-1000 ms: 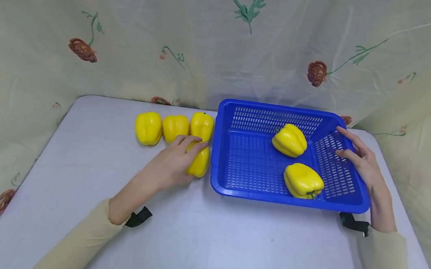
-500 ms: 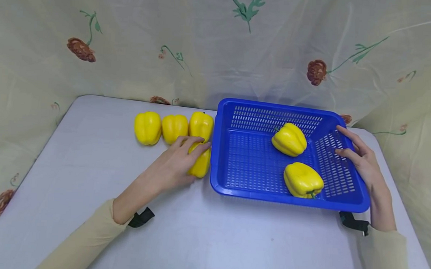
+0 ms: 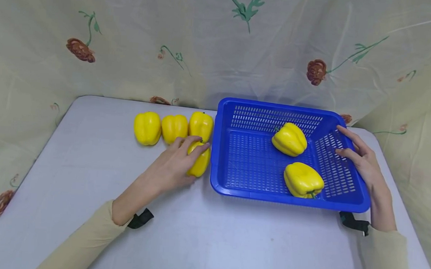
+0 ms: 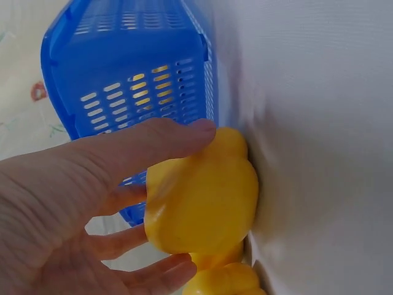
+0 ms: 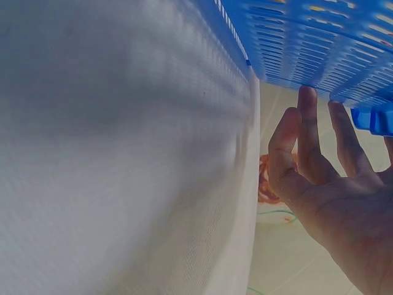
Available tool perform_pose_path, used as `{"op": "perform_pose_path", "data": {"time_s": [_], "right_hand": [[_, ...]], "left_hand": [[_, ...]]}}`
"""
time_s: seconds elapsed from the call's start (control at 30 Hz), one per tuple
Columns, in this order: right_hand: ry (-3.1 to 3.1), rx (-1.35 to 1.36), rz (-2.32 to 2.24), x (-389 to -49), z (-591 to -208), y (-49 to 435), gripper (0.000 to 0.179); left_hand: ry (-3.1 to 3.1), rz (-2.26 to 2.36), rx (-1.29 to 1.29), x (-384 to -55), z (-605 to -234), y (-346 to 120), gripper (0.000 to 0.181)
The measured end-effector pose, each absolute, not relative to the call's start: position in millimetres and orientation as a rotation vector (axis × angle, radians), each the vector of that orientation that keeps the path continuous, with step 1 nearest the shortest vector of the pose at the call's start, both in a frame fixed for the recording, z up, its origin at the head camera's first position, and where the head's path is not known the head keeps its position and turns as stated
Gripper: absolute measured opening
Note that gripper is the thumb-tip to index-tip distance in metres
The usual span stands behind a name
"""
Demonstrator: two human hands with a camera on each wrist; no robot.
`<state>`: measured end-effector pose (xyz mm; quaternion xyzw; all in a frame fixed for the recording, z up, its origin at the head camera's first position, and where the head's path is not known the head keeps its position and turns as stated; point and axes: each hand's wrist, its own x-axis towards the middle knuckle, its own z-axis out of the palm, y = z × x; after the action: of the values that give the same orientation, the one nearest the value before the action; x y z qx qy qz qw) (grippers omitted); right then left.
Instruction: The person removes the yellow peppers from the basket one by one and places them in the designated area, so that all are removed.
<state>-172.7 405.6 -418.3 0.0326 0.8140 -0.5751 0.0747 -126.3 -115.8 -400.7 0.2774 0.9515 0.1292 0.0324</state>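
Note:
My left hand (image 3: 168, 164) grips a yellow bell pepper (image 3: 201, 163) that lies just left of the blue plastic basket (image 3: 256, 196). In the left wrist view the thumb lies along the upper side of this pepper, with fingers bent round its other side. At the basket's right end, my right hand (image 3: 369, 167) holds the rim, two digits reaching over the inner side. Seen from the right wrist, its other fingers (image 5: 308, 123) meet the slotted outer wall. Two more yellow bell peppers lie inside the basket, one toward the back (image 3: 290, 139) and one toward the front (image 3: 303, 180).
Three yellow bell peppers, left (image 3: 148, 128), middle (image 3: 174, 128) and right (image 3: 201, 125), stand in a row behind the left hand. A white cloth covers the table (image 3: 232, 241). Behind it hangs a flower-patterned curtain (image 3: 205, 40).
My left hand has shifted slightly right, with its thumb further across the gripped bell pepper. The right hand, the basket and the other peppers have kept their places.

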Motion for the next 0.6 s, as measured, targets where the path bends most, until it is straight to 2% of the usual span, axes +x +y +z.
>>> {"op": "perform_pose_path", "data": {"time_s": [0.43, 0.6], "right_hand": [[2.500, 0.083, -1.655, -173, -419, 405, 0.061], [2.527, 0.083, -1.611, -174, -418, 406, 0.061]], "left_hand": [[2.962, 0.388, 0.852, -126, -389, -115, 0.093], [3.011, 0.384, 0.935, -125, -377, -115, 0.085]]}}
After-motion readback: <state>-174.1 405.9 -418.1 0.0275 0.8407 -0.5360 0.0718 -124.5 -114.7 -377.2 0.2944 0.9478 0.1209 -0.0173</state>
